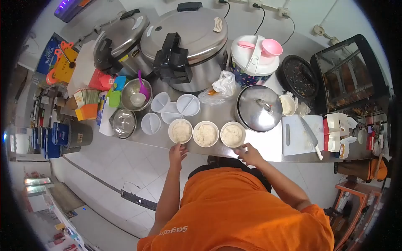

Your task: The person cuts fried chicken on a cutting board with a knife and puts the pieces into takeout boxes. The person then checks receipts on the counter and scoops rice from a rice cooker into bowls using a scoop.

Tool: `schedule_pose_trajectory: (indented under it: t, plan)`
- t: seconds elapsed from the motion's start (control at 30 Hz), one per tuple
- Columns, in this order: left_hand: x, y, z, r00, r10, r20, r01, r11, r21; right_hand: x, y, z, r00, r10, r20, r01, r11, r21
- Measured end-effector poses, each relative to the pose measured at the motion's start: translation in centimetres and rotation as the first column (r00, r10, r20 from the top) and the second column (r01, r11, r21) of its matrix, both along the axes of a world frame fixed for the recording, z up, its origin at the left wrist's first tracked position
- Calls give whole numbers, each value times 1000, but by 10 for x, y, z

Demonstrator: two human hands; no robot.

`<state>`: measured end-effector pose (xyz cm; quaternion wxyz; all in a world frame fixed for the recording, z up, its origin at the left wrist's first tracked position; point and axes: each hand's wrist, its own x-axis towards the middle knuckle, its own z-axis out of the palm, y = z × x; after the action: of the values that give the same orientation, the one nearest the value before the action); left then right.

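Note:
Three white paper bowls of rice stand in a row at the counter's front edge: a left bowl (181,131), a middle bowl (205,134) and a right bowl (233,134). My left hand (177,154) is at the near side of the left bowl, its fingertips at the wall and fingers loosely bent. At the near right of the right bowl is my right hand (249,154), fingers apart; whether it touches the bowl I cannot tell. Neither hand grips anything. Several white cups with dividers, one of them a round cup (188,105), sit behind the left bowl.
A lidded steel pot (259,108) stands behind the right bowl. Right of it, a knife (310,133) lies on a white cutting board (292,144). Large rice cookers (190,35) line the back. A steel bowl (128,106) with a purple ladle (143,88) is at left.

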<state>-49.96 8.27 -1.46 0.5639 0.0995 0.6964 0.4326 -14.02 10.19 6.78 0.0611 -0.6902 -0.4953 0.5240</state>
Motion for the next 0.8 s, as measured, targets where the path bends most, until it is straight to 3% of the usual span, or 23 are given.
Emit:
schedule_pose_trajectory:
  t: [0.03, 0.13, 0.23, 0.3, 0.33, 0.37, 0.4, 0.43, 0.47, 0.5, 0.57, 0.67, 0.7, 0.77, 0.8]
  plan:
    - [4, 11, -3, 1000, -6, -7, 5, 1000, -14, -7, -1, -13, 957, -283, -61, 269, 948, -171]
    - [6, 29, -24, 998, 23, -55, -22, 999, 31, -12, 3, -65, 744, -594, -305, 540, 804, -249]
    - [-8, 20, -31, 992, 115, -59, -107, 985, 135, -16, -2, -94, 635, -658, -405, 626, 745, -229]
    - [-17, 10, -52, 975, 210, -74, -181, 940, 290, -18, -12, -96, 647, -669, -365, 691, 717, -88]
    - [-32, -6, -82, 961, 264, -81, -210, 888, 410, -12, -21, -93, 755, -591, -283, 622, 783, 23]
    - [-64, -16, -103, 971, -88, -223, 177, 891, 418, -4, -35, -108, 808, -565, -167, 587, 795, 154]
    - [-44, -13, -48, 997, 18, -74, 9, 938, 348, 3, -49, -121, 711, -659, -246, 695, 712, 100]
    - [-49, -17, -47, 980, -61, -192, 122, 937, 328, 7, -56, -74, 646, -722, -248, 741, 671, -22]
    - [-19, -14, 14, 999, 3, -37, 7, 960, 281, 19, -69, -62, 577, -755, -312, 780, 622, -63]
    - [-11, -13, 28, 998, -29, -61, 44, 960, 276, 31, -83, -82, 563, -752, -342, 788, 613, -50]
    - [-15, -23, 35, 987, -92, -131, 125, 953, 275, 50, -94, -94, 673, -705, -224, 728, 686, 27]
    - [12, -14, 49, 958, -210, -195, 261, 921, 290, 63, -88, -119, 686, -617, -386, 679, 734, 34]
    - [27, -17, 67, 947, -254, -198, 303, 911, 282, 66, -85, -101, 665, -604, -439, 645, 761, -69]
    - [66, -27, 77, 926, -350, -140, 375, 891, 255, 74, -86, -71, 784, -551, -288, 569, 822, -21]
    - [87, -33, 80, 910, -406, -84, 414, 880, 232, 84, -96, -71, 850, -464, -250, 500, 860, 105]
